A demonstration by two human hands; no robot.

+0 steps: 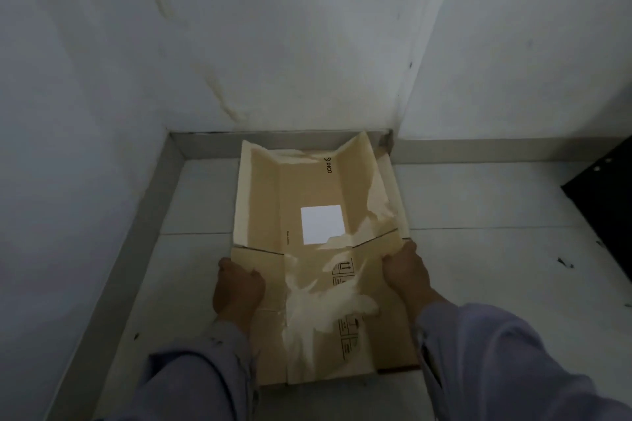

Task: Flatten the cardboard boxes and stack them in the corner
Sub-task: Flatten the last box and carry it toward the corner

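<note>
Flattened brown cardboard box [318, 249] with torn pale patches lies on the floor [191, 202], extending ahead of both hands into the wall corner. Left hand [237, 287] and right hand [407, 270] grip its side edges, apparently squaring it there.

Dim, soft footage (wide-angle edge warp)

The flattened box [318, 249] fills the corner floor up to the back skirting [273, 136]. Bare floor strips [201, 202] lie open on either side; a black object [605, 202] blocks the far right, walls [102, 79] close the rest
</note>
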